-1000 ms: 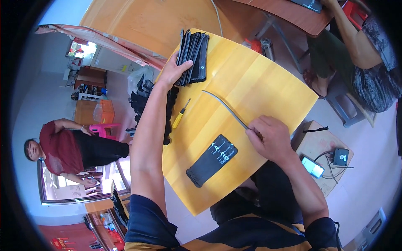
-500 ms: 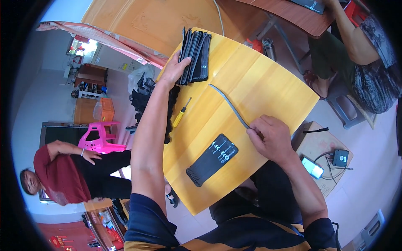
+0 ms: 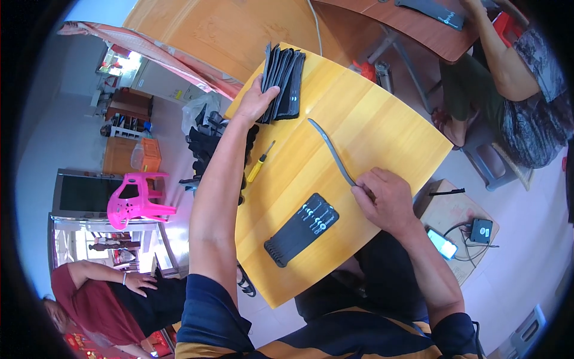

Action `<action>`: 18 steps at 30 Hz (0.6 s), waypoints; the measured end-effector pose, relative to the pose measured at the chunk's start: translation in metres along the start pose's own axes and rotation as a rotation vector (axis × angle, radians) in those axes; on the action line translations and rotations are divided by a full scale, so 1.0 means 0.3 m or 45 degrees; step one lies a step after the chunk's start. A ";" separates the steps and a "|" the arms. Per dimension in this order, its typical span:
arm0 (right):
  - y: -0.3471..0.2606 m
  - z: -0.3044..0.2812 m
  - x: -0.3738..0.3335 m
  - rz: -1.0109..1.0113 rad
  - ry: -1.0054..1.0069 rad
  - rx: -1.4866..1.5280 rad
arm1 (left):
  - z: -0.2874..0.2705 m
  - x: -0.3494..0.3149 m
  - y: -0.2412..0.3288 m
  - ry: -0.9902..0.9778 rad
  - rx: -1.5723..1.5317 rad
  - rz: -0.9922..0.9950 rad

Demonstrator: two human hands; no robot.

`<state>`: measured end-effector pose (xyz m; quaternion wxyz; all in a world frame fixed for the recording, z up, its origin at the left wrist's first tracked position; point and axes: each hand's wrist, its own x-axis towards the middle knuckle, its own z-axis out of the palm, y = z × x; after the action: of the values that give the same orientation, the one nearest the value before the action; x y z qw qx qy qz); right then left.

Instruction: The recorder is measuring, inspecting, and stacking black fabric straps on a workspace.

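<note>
My left hand is at the far left of the table, its thumb along the near edge of a stack of flat black strips that stand on edge, slightly fanned. Its other fingers are partly hidden behind the stack. My right hand pinches the near end of a single thin black strip, seen edge-on and curving toward the far side. Nearer me lies a small pile of black strips with white printing and a slotted end. Between this pile and the stack rests a yellow-handled screwdriver.
Black parts crowd the yellow table's left side. At right, a cardboard box carries a lit phone and cables. One person sits at a brown table; another person stands left near a pink chair.
The view has shifted slightly. The stack under my left hand is fanned a little more apart. The strip in my right hand curves more. The person at left has moved nearer the lower edge.
</note>
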<state>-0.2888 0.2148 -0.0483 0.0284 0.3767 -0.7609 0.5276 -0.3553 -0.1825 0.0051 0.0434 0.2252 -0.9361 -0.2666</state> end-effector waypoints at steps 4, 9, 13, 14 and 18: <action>-0.002 0.002 -0.001 -0.010 0.022 0.014 | -0.002 0.011 -0.019 0.029 0.012 -0.013; -0.005 -0.002 -0.003 0.041 -0.031 0.006 | 0.000 0.026 -0.048 0.020 0.007 -0.008; -0.006 -0.002 -0.004 0.028 -0.015 0.005 | -0.001 0.031 -0.055 -0.020 -0.069 0.001; -0.006 -0.001 -0.003 0.029 -0.016 0.006 | -0.007 0.032 -0.062 -0.020 -0.069 0.000; 0.002 0.002 -0.008 0.030 -0.021 -0.018 | 0.000 0.015 -0.027 -0.059 -0.189 0.016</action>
<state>-0.2873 0.2158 -0.0501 0.0185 0.3720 -0.7691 0.5193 -0.3561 -0.1907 0.0006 0.0401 0.2094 -0.9158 -0.3402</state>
